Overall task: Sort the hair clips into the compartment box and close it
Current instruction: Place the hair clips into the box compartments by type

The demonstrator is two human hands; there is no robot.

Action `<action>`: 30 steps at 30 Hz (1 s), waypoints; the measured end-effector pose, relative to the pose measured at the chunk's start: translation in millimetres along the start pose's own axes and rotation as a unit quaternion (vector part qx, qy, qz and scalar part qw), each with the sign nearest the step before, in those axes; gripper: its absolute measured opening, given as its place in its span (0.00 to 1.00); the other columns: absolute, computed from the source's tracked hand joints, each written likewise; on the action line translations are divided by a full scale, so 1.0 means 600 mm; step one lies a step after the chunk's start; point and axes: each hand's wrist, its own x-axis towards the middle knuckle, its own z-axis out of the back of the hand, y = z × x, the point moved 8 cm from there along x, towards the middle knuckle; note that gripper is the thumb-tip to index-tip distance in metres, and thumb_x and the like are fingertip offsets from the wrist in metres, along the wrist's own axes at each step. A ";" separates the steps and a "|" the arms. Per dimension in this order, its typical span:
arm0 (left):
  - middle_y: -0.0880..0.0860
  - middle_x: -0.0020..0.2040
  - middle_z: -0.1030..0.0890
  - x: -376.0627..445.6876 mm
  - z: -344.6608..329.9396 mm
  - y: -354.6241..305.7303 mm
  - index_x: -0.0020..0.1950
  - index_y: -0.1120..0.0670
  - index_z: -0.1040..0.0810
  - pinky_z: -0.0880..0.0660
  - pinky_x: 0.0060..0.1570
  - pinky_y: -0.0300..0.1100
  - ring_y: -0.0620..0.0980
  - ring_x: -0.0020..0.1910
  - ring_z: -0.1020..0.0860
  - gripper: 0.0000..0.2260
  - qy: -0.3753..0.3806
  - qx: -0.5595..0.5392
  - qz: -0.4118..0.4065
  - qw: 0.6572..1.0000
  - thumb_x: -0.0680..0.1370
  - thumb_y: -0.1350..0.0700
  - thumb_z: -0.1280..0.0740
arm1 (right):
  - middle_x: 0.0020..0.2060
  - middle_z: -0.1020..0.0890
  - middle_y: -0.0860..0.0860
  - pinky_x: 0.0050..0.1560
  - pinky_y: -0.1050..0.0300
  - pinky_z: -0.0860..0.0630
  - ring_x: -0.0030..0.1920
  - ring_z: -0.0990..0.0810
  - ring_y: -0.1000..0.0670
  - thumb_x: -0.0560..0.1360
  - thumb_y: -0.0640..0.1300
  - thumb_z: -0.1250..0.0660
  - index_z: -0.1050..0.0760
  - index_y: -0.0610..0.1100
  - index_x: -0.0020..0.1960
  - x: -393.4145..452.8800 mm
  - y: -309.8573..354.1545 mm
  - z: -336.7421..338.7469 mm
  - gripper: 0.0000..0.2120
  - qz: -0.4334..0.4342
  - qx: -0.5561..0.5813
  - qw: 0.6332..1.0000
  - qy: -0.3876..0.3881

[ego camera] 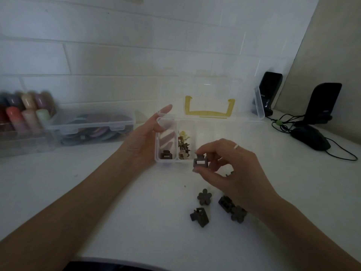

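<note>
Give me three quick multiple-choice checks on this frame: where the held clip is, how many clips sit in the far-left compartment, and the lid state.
1. Where is the square clip that the right hand pinches?
A. Deep in the far-left compartment
B. Just off the compartment box's near edge
C. Flat on the table beside the mouse

2. How many clips lie in the far-left compartment?
A. One
B. Four
C. None

3. What state is the lid in?
A. Latched shut
B. Removed and laid on the table
C. Open, standing up behind the box

Key: 1 B, it is raised at the box's front rim. 2 A, a single dark square clip shows there. 3 C, its yellow handle faces us upright.
</note>
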 end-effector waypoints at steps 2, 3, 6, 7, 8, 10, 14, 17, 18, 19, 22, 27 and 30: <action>0.54 0.69 0.28 0.001 0.001 0.000 0.61 0.43 0.21 0.37 0.70 0.52 0.56 0.65 0.27 0.23 0.000 -0.003 -0.001 1.000 0.70 0.60 0.38 | 0.39 0.24 0.58 0.40 0.61 0.24 0.38 0.24 0.54 0.70 0.47 0.28 0.25 0.53 0.52 -0.002 0.000 -0.006 0.12 -0.001 -0.017 1.000 0.011; 0.54 0.69 0.28 0.002 0.003 0.000 0.61 0.43 0.21 0.38 0.70 0.52 0.56 0.65 0.27 0.23 0.000 -0.003 -0.001 1.000 0.70 0.60 0.38 | 0.39 0.25 0.60 0.39 0.61 0.24 0.38 0.25 0.55 0.71 0.48 0.29 0.28 0.55 0.52 -0.001 0.003 -0.010 0.12 0.000 -0.027 1.000 0.013; 0.54 0.70 0.28 0.005 0.001 0.002 0.63 0.44 0.22 0.36 0.69 0.53 0.56 0.64 0.26 0.22 0.011 -0.023 0.005 1.000 0.71 0.60 0.38 | 0.41 0.25 0.58 0.36 0.61 0.26 0.38 0.27 0.56 0.73 0.46 0.33 0.32 0.52 0.49 0.018 0.031 -0.022 0.09 0.059 -0.094 0.994 -0.008; 0.56 0.69 0.28 0.006 -0.001 0.002 0.64 0.44 0.23 0.32 0.65 0.52 0.56 0.62 0.25 0.22 0.020 -0.036 0.004 0.999 0.73 0.59 0.38 | 0.42 0.24 0.54 0.36 0.60 0.27 0.38 0.27 0.55 0.74 0.44 0.33 0.31 0.49 0.47 0.030 0.044 -0.028 0.07 0.092 -0.126 0.988 -0.021; 0.57 0.67 0.27 0.006 -0.004 0.001 0.66 0.46 0.24 0.29 0.61 0.51 0.56 0.59 0.24 0.21 0.027 -0.046 -0.001 0.999 0.74 0.58 0.38 | 0.42 0.23 0.50 0.36 0.58 0.28 0.39 0.26 0.51 0.74 0.42 0.33 0.30 0.47 0.46 0.044 0.054 -0.035 0.05 0.117 -0.155 0.981 -0.031; 0.58 0.62 0.25 0.006 -0.006 0.000 0.66 0.47 0.25 0.31 0.60 0.52 0.55 0.58 0.25 0.19 0.026 -0.058 -0.008 0.998 0.75 0.57 0.37 | 0.44 0.21 0.46 0.38 0.54 0.31 0.40 0.25 0.46 0.72 0.38 0.32 0.26 0.43 0.46 0.071 0.058 -0.055 0.05 0.142 -0.211 0.967 -0.031; 0.58 0.57 0.21 0.002 -0.014 -0.003 0.64 0.48 0.23 0.34 0.59 0.49 0.55 0.58 0.28 0.15 0.026 -0.084 -0.001 0.996 0.79 0.56 0.39 | 0.52 0.18 0.50 0.45 0.54 0.39 0.47 0.23 0.46 0.68 0.39 0.29 0.22 0.46 0.46 0.100 0.031 -0.105 0.08 0.139 -0.346 0.928 0.011; 0.57 0.58 0.19 0.000 -0.010 -0.004 0.64 0.47 0.23 0.28 0.56 0.51 0.55 0.56 0.23 0.15 0.015 -0.055 0.000 0.998 0.79 0.56 0.41 | 0.54 0.19 0.52 0.46 0.54 0.40 0.50 0.24 0.46 0.70 0.41 0.34 0.20 0.48 0.51 0.093 0.015 -0.110 0.11 0.099 -0.327 0.940 0.022; 0.57 0.57 0.19 -0.001 -0.014 -0.005 0.64 0.47 0.23 0.24 0.53 0.48 0.54 0.54 0.21 0.15 0.017 -0.057 -0.001 0.998 0.80 0.56 0.41 | 0.55 0.19 0.52 0.47 0.53 0.39 0.52 0.24 0.47 0.71 0.41 0.37 0.21 0.48 0.53 0.087 0.014 -0.105 0.13 0.092 -0.305 0.948 0.028; 0.56 0.55 0.18 -0.002 -0.016 -0.005 0.65 0.48 0.24 0.22 0.49 0.46 0.53 0.51 0.19 0.15 0.021 -0.067 0.000 0.998 0.80 0.56 0.42 | 0.56 0.20 0.53 0.48 0.53 0.39 0.53 0.25 0.47 0.71 0.41 0.39 0.22 0.49 0.55 0.081 0.015 -0.096 0.14 0.089 -0.283 0.955 0.030; 0.58 0.56 0.18 -0.002 -0.018 -0.005 0.63 0.50 0.23 0.21 0.48 0.48 0.54 0.51 0.18 0.16 0.024 -0.086 0.004 0.996 0.76 0.58 0.38 | 0.53 0.19 0.54 0.51 0.53 0.34 0.54 0.24 0.49 0.71 0.39 0.38 0.21 0.50 0.54 0.074 0.017 -0.048 0.15 0.066 -0.216 0.974 0.013; 0.59 0.70 0.29 0.005 0.000 -0.002 0.63 0.48 0.22 0.36 0.69 0.57 0.59 0.64 0.26 0.26 0.011 -0.056 0.001 0.998 0.66 0.60 0.32 | 0.30 0.21 0.58 0.33 0.70 0.31 0.31 0.25 0.54 0.73 0.43 0.34 0.19 0.52 0.48 0.051 0.003 0.013 0.08 -0.002 -0.024 0.994 0.103; 0.60 0.71 0.30 0.006 0.004 0.002 0.65 0.49 0.23 0.38 0.70 0.58 0.59 0.65 0.27 0.26 0.002 -0.060 0.007 0.998 0.67 0.62 0.34 | 0.30 0.23 0.58 0.34 0.66 0.28 0.31 0.26 0.54 0.71 0.52 0.35 0.22 0.62 0.52 0.006 -0.023 0.001 0.11 -0.054 -0.055 0.971 0.226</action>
